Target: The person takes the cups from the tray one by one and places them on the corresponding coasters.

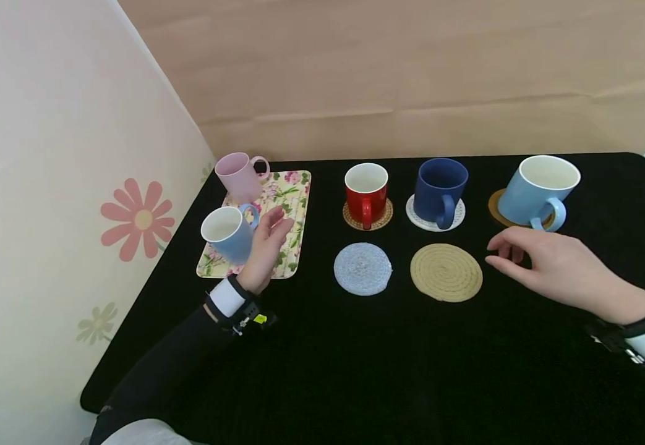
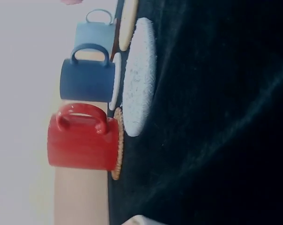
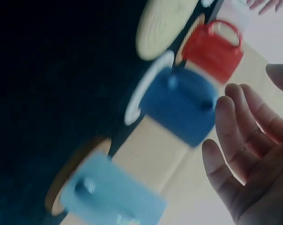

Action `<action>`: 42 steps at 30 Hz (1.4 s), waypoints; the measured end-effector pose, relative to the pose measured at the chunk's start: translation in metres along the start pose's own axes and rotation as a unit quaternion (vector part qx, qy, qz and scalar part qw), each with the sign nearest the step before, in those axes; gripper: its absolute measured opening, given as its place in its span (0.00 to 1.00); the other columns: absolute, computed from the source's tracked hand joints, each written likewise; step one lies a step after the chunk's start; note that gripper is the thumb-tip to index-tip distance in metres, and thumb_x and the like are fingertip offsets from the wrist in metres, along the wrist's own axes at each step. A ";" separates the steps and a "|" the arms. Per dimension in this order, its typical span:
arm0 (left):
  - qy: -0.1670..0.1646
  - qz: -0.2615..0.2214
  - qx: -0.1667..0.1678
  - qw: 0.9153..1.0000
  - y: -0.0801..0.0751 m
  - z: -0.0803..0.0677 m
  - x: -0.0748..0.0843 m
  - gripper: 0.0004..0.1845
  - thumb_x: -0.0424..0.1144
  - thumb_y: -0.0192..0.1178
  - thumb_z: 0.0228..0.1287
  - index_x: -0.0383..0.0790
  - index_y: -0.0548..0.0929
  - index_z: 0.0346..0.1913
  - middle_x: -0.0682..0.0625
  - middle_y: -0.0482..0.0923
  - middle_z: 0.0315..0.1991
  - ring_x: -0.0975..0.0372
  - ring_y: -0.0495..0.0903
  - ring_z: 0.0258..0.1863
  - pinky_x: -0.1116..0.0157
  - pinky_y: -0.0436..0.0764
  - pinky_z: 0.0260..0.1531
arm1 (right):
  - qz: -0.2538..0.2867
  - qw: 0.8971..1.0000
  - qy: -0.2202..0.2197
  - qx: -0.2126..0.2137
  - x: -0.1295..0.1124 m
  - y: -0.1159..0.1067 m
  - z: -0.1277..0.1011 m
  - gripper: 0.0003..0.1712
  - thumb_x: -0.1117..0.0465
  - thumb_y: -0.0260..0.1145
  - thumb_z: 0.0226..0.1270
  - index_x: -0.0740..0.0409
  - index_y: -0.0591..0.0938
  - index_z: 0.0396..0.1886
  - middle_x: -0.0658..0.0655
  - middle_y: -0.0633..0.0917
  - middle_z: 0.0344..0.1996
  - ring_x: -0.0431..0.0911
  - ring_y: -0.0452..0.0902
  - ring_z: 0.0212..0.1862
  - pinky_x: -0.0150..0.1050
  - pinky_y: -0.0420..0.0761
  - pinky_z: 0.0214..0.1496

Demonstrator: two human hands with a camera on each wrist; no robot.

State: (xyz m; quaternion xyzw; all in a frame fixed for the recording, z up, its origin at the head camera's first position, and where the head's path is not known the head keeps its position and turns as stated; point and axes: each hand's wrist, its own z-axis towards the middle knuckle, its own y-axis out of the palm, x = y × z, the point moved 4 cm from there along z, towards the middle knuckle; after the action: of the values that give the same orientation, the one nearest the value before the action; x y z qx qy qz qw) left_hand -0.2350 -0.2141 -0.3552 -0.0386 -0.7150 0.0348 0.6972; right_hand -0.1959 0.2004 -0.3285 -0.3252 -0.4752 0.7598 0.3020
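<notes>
My left hand (image 1: 267, 247) is over the flowered tray (image 1: 290, 232), right beside the handle of a light blue mug (image 1: 234, 241). Its fingers are loosely bent, with nothing seen between them. A pink mug (image 1: 239, 176) stands behind, on the tray's far left part. On the other side, my right hand (image 1: 556, 266) hovers over the black table, its bent fingers free of any object. Just beyond it is another light blue mug (image 1: 533, 196) on a brown coaster (image 1: 496, 207). In the right wrist view the fingers (image 3: 233, 131) are spread apart.
A red mug (image 1: 367, 191) stands on a woven brown coaster (image 1: 351, 216). Beside it, a dark blue mug (image 1: 436, 188) rests on a white coaster (image 1: 415, 216). In front lie a pale blue coaster (image 1: 362, 269) and a straw-coloured coaster (image 1: 446, 272). A flower-patterned wall (image 1: 133, 123) borders the left.
</notes>
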 end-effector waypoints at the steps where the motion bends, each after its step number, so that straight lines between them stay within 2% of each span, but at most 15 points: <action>1: -0.008 -0.012 0.020 1.000 -0.002 0.002 -0.003 0.32 0.43 0.49 0.76 0.34 0.51 0.74 0.38 0.50 0.73 0.51 0.54 0.71 0.50 0.57 0.67 | 0.006 1.000 -0.005 -0.006 -0.003 0.004 0.002 0.11 0.60 0.73 0.58 0.52 0.82 0.39 0.41 0.78 0.26 0.35 0.72 0.27 0.32 0.72 0.24; 3: -0.021 -0.027 0.054 0.998 -0.005 0.005 -0.007 0.37 0.45 0.50 0.75 0.36 0.44 0.76 0.41 0.42 0.76 0.53 0.47 0.74 0.53 0.53 0.69 | 0.014 1.000 -0.010 -0.021 -0.009 0.011 0.006 0.11 0.59 0.73 0.58 0.52 0.82 0.40 0.42 0.79 0.27 0.36 0.74 0.29 0.32 0.73 0.25; 6: -0.031 -0.045 0.087 0.995 -0.009 0.011 -0.013 0.43 0.47 0.50 0.74 0.39 0.34 0.77 0.45 0.31 0.78 0.56 0.36 0.75 0.58 0.49 0.70 | 0.018 0.999 -0.007 -0.042 -0.014 0.019 0.011 0.11 0.58 0.72 0.59 0.51 0.82 0.40 0.43 0.80 0.29 0.37 0.75 0.30 0.32 0.74 0.26; 9: -0.035 -0.055 0.112 0.992 -0.012 0.019 -0.017 0.46 0.48 0.50 0.74 0.41 0.28 0.76 0.47 0.25 0.77 0.57 0.33 0.75 0.60 0.48 0.70 | 0.023 0.998 -0.008 -0.054 -0.017 0.024 0.015 0.11 0.57 0.72 0.60 0.51 0.82 0.41 0.45 0.81 0.30 0.37 0.75 0.31 0.32 0.74 0.26; 16: -0.064 -0.051 0.153 0.985 -0.019 0.037 -0.022 0.49 0.51 0.50 0.73 0.44 0.24 0.75 0.49 0.20 0.76 0.62 0.26 0.73 0.63 0.39 0.70 | 0.031 0.997 -0.002 -0.075 -0.017 0.030 0.015 0.09 0.57 0.70 0.62 0.50 0.82 0.41 0.47 0.83 0.33 0.39 0.77 0.33 0.33 0.75 0.28; 21: -0.081 -0.071 0.169 0.980 -0.022 0.045 -0.024 0.47 0.49 0.50 0.74 0.44 0.25 0.75 0.48 0.22 0.76 0.61 0.30 0.74 0.63 0.42 0.70 | 0.030 0.996 0.000 -0.082 -0.016 0.031 0.014 0.09 0.56 0.69 0.63 0.50 0.82 0.41 0.46 0.83 0.33 0.39 0.77 0.34 0.33 0.76 0.28; 25: -0.077 -0.078 0.157 0.981 -0.023 0.045 -0.024 0.46 0.49 0.50 0.74 0.43 0.27 0.76 0.47 0.27 0.77 0.59 0.38 0.74 0.62 0.46 0.70 | 0.027 0.996 -0.001 -0.080 -0.014 0.032 0.013 0.09 0.55 0.70 0.62 0.50 0.82 0.41 0.46 0.82 0.32 0.38 0.78 0.34 0.33 0.76 0.28; 31: -0.020 -0.094 0.122 0.988 -0.031 0.040 -0.022 0.33 0.41 0.43 0.78 0.33 0.43 0.75 0.41 0.47 0.74 0.55 0.52 0.69 0.61 0.52 0.69 | 0.029 0.996 -0.004 -0.080 -0.014 0.032 0.014 0.09 0.55 0.70 0.63 0.49 0.82 0.41 0.46 0.82 0.32 0.38 0.78 0.34 0.33 0.75 0.28; 35: -0.030 -0.053 0.123 0.991 -0.037 0.032 -0.024 0.26 0.42 0.41 0.79 0.25 0.59 0.69 0.36 0.60 0.62 0.50 0.59 0.59 0.59 0.59 0.61 | 0.031 0.996 -0.002 -0.083 -0.015 0.033 0.015 0.09 0.55 0.69 0.63 0.50 0.82 0.41 0.46 0.82 0.32 0.39 0.78 0.34 0.32 0.75 0.28; 38: -0.035 -0.011 0.110 0.993 -0.041 0.024 -0.026 0.27 0.45 0.39 0.80 0.21 0.68 0.62 0.32 0.67 0.60 0.49 0.65 0.60 0.59 0.63 0.61 | 0.035 0.995 0.002 -0.092 -0.015 0.034 0.016 0.10 0.54 0.69 0.63 0.50 0.82 0.41 0.45 0.82 0.32 0.38 0.77 0.33 0.32 0.75 0.27; 42: -0.031 0.013 0.076 0.997 -0.045 0.011 -0.029 0.29 0.47 0.35 0.81 0.20 0.74 0.52 0.30 0.72 0.57 0.49 0.71 0.60 0.59 0.65 0.62 | 0.039 0.994 0.001 -0.103 -0.015 0.038 0.019 0.10 0.53 0.69 0.64 0.51 0.82 0.42 0.44 0.82 0.32 0.36 0.76 0.32 0.32 0.74 0.27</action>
State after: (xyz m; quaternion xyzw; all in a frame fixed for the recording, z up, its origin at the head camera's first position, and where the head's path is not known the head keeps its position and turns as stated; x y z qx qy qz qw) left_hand -0.2458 -0.2623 -0.3801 0.0064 -0.7313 0.0991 0.6748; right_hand -0.2071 0.1647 -0.3538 -0.3739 -0.5374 0.7177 0.2373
